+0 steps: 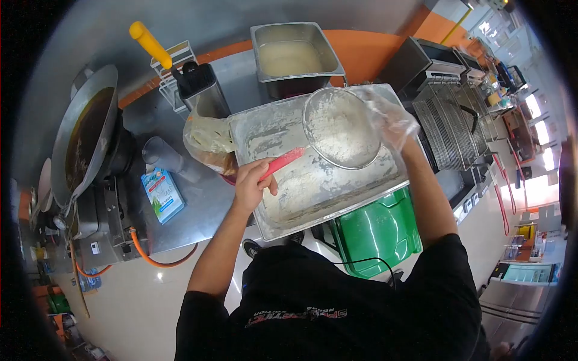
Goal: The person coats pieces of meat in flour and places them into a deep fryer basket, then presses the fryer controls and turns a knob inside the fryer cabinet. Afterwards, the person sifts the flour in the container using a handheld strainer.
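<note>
My left hand is closed around the red handle of a round wire sieve. White flour-like powder lies in the sieve, which is over a large metal tray. More of the same powder is scattered across the tray's bottom and walls. At the sieve's right rim is my right hand, covered by a clear plastic glove. Motion smears its fingers, so whether they grip the rim or only touch it is unclear.
Behind the tray stands a deep metal pan of pale liquid. A wok of dark oil is at left, near a clear cup, a blue box and a plastic bag. Wire fryer baskets sit right; a green bin is below.
</note>
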The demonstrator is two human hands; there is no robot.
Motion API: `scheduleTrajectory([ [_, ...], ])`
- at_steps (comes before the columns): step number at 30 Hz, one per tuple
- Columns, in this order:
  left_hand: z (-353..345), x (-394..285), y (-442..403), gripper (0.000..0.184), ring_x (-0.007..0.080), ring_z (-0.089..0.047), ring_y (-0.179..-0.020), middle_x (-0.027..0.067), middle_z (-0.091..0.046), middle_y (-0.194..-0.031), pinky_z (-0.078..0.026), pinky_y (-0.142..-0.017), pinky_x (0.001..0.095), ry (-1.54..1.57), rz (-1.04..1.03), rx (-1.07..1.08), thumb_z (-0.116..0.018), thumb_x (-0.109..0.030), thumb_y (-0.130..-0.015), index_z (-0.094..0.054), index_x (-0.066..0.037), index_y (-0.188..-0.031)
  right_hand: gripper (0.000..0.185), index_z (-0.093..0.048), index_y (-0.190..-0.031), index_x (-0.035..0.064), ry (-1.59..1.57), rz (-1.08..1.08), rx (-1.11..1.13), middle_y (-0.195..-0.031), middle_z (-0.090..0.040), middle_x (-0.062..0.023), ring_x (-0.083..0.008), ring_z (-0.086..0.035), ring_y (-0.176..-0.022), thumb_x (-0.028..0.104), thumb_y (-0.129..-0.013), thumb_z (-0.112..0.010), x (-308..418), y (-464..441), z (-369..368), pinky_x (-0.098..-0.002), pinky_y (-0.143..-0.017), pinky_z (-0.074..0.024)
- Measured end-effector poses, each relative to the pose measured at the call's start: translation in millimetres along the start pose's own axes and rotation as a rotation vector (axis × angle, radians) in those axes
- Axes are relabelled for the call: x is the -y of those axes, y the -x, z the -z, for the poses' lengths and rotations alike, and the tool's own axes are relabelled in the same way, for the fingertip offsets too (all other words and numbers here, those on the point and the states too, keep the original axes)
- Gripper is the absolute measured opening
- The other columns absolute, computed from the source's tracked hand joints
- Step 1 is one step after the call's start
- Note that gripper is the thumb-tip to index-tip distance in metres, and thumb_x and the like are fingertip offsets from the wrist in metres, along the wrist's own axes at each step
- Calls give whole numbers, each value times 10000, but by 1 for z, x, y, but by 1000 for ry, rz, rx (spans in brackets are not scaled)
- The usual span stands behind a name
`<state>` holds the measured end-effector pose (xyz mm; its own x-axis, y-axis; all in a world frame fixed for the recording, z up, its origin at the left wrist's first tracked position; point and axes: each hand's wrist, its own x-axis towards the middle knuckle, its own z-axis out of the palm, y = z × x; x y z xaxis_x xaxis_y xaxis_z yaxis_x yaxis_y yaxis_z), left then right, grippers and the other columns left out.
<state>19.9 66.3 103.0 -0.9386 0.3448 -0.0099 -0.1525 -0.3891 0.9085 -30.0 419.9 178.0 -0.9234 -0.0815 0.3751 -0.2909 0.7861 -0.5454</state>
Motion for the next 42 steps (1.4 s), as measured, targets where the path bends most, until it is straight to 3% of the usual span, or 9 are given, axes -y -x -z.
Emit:
scheduleTrajectory([
  [2, 1, -3, 1, 422, 180, -440, -414, -6, -333, -486, -421, -448, 308, 7, -2, -27, -463, -253, -900, -591, 107, -1080, 415, -531, -1255, 97, 265, -135, 12, -1054, -648, -139, -280, -604, -980, 363, -955, -423, -47, 13, 21, -408, -892, -435],
  [5, 5, -4, 2, 436, 176, -517, -467, -8, -351, -500, -435, -511, 279, 11, -10, 12, -425, -238, -919, -563, 125, -1118, 402, -549, -1215, 63, -135, -569, -31, -1020, -648, -104, -258, -617, -921, 340, -956, -412, -113, 27, 25, -390, -840, -474],
  [7, 9, -1, 2, 435, 176, -518, -467, -8, -352, -501, -434, -511, 278, 47, -24, -4, -424, -239, -920, -564, 122, -1118, 361, -572, -1153, 54, -400, -1196, -135, -945, -637, -94, -233, -615, -819, 324, -956, -435, -116, 39, 23, -371, -735, -505],
  [10, 9, 1, 2, 435, 178, -520, -466, -9, -354, -502, -428, -511, 276, 94, -36, -9, -422, -240, -921, -561, 122, -1118, 355, -568, -1104, 4, -133, -728, 575, -954, -637, -157, -254, -643, -771, 298, -907, -539, -281, 103, -33, -382, -624, -511],
  [14, 10, 3, 1, 414, 164, -425, -413, -12, -312, -493, -414, -452, 302, 96, -95, -30, -422, -233, -926, -567, 101, -1122, 401, -547, -1198, -10, -423, -755, 1197, -1111, -621, -201, -320, -638, -945, 279, -927, -487, -58, 69, -84, -404, -717, -539],
  [18, 6, 1, 1, 408, 173, -429, -414, -14, -301, -493, -416, -464, 308, 89, -92, -61, -417, -226, -926, -561, 101, -1123, 327, -602, -1071, 51, -588, -779, 1624, -951, -663, -110, -211, -612, -789, 329, -935, -495, -48, 74, -188, -338, -650, -500],
  [28, 9, -2, 4, 373, 156, -512, -485, -10, -353, -511, -433, -510, 281, 96, -86, -38, -405, -229, -933, -581, 93, -1003, 442, -585, -1178, 67, -50, 56, 1083, -1125, -622, -145, -276, -565, -1064, 387, -876, -542, 64, 51, -170, -438, -922, -414],
  [31, 9, -3, 4, 334, 148, -509, -480, -11, -358, -512, -430, -502, 276, 79, -104, -50, -412, -233, -936, -573, 56, -890, 566, -435, -1343, 94, 109, 852, 742, -1336, -427, -171, -326, -457, -1216, 349, -855, -569, 1, 71, -182, -449, -952, -430],
  [42, 7, 3, 2, 454, 160, -497, -453, -10, -366, -503, -418, -481, 279, 103, -94, -69, -420, -260, -944, -551, 129, -1141, 320, -603, -1061, 73, -146, 881, 1175, -913, -577, -128, -286, -579, -845, 283, -821, -575, 40, 96, -274, -392, -774, -490],
])
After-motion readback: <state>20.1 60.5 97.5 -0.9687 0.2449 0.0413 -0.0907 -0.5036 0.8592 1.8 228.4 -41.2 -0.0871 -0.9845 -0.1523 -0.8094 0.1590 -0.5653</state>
